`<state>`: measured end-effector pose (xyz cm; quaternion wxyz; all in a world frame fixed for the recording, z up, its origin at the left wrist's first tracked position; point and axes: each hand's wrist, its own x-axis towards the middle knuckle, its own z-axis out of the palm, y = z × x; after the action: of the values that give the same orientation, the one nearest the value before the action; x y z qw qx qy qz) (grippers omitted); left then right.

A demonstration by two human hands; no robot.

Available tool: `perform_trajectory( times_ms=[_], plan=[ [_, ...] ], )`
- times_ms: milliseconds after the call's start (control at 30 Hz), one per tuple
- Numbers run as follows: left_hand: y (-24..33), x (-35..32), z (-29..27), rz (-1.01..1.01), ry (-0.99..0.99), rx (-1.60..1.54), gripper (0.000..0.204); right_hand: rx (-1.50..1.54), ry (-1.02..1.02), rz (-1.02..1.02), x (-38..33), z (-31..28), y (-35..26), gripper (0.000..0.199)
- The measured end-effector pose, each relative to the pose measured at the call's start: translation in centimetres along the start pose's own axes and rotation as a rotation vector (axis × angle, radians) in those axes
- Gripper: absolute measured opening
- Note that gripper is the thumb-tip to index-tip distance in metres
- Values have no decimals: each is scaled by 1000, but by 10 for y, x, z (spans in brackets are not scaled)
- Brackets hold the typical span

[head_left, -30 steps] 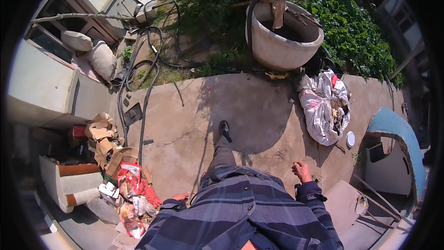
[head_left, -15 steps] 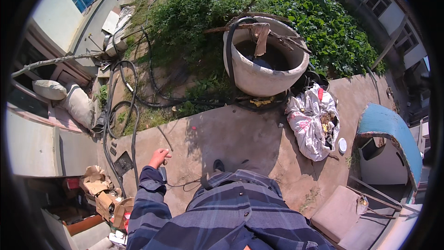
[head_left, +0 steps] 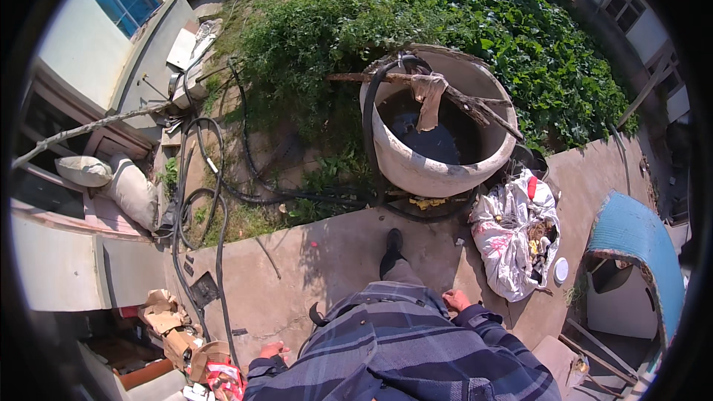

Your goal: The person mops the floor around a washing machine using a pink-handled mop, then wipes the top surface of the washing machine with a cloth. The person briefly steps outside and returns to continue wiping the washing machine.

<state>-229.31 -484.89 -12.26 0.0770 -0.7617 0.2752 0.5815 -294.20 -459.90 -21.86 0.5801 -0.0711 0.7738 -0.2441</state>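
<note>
While the person stands on the bare grey concrete slab [head_left: 297, 267] with one dark shoe [head_left: 391, 246] stepped forward, both hands hang at the sides and hold nothing. The left hand [head_left: 272, 350] is low beside the checked blue shirt [head_left: 401, 349], its fingers loosely curled and empty, just above a heap of torn brown cardboard and red wrappers [head_left: 200, 356]. The right hand [head_left: 455, 300] is half open, fingers relaxed downward, also empty, and is near the crumpled white printed sack of rubbish [head_left: 512, 241] lying on the slab.

Nearest ahead of the shoe stands the large round concrete tub [head_left: 438, 167], just past the slab's edge, against the green creeper [head_left: 475, 22]. It holds dark water, its rim pale and chipped; a rough wooden stick [head_left: 475, 104] lies across the top with a tan rag [head_left: 428, 96] draped over it, and a thick black hose [head_left: 369, 115] climbs over the left rim.

As a judgement, the risk is footing: the slab ends close to the shoe, and black hoses [head_left: 215, 200] coil through the grass below, so a careless step could trip or catch a foot. Leaning on the stick could tip it into the water
</note>
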Motion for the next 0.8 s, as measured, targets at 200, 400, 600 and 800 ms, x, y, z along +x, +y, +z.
perform_trajectory(
  times_ms=[200,400,600,800],
  plan=[
    [-3,-56,61,-116,-82,-193,31,-448,105,-516,129,-87,-202,30],
    [54,-91,99,-95,-42,-401,35,-71,375,-557,230,-146,-428,65],
    [87,-114,105,-72,33,-362,33,397,184,-650,227,-152,-563,86],
    [89,-112,121,-86,-13,-424,28,343,172,-589,233,-156,-582,16]
  ],
)
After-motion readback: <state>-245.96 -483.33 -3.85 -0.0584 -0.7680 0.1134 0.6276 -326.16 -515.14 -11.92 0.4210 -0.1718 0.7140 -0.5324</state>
